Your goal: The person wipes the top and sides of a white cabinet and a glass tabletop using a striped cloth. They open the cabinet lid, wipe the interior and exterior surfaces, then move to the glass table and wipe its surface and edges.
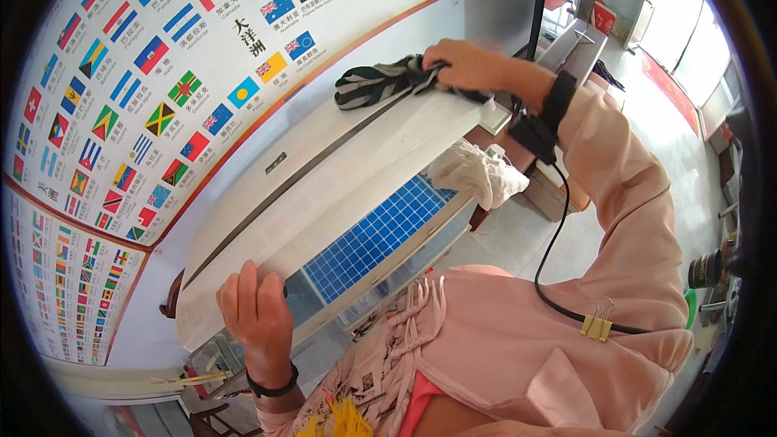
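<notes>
My right hand [464, 67] grips a dark and grey striped cloth [379, 82], which lies bunched on the far end of a long white lid or top panel [340, 176]. This hand is slightly blurred and wears a black strap at the wrist. Near the other end, my left hand [258, 309] rests at the front edge of the white panel, its fingers over the edge; whether it grips the edge is hard to tell. Below the panel a blue surface with a white grid [376, 237] shows inside the white-framed unit.
A wall chart of flags [182, 97] hangs behind the unit. A whitish cloth bundle [479, 173] hangs by its far front corner. A black cable [552, 243] runs from my right wrist to a yellow binder clip [596, 328] on my pink top. A table [564, 48] stands beyond.
</notes>
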Demonstrator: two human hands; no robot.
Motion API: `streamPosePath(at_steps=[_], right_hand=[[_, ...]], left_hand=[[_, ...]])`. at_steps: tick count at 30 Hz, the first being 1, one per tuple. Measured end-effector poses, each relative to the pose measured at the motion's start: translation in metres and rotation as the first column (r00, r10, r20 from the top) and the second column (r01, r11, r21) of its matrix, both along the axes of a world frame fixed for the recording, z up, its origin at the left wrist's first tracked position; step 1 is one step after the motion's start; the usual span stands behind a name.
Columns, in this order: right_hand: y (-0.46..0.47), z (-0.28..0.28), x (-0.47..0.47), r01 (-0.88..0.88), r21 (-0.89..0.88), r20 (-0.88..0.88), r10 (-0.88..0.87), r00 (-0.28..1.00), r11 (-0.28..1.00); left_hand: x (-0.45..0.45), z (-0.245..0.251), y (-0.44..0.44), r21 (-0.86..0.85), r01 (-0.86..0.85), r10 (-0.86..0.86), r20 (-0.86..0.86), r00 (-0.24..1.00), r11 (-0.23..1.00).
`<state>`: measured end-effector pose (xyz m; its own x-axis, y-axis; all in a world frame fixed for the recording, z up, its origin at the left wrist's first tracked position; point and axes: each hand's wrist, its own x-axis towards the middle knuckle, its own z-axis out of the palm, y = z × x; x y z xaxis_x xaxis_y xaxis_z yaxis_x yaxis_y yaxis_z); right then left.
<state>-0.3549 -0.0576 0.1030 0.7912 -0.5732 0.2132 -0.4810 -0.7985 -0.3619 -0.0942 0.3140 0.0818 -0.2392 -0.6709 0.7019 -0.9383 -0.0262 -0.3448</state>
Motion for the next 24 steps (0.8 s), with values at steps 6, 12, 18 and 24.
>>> streamPosePath(at_steps=[6, 12, 18, 24], right_hand=[[0.104, 0.003, 0.057, -0.377, -0.072, 0.270, 0.382, 0.884, 0.923], [0.184, 0.010, 0.104, -0.550, -0.315, 0.171, 0.617, 0.768, 0.773], [0.079, 0.011, 0.025, -0.506, -0.217, -0.091, 0.499, 0.862, 0.835], [0.023, 0.003, -0.020, -0.160, 0.004, 0.032, 0.160, 0.987, 0.987]], left_hand=[[-0.002, -0.008, 0.002, -0.022, -0.033, 0.032, -0.019, 0.999, 0.999], [-0.007, -0.009, 0.003, -0.022, -0.054, 0.053, -0.027, 0.998, 0.998], [-0.006, -0.009, 0.005, -0.014, -0.029, 0.028, -0.045, 0.999, 0.999], [-0.005, -0.009, 0.004, -0.010, 0.021, -0.022, -0.071, 0.997, 1.000]])
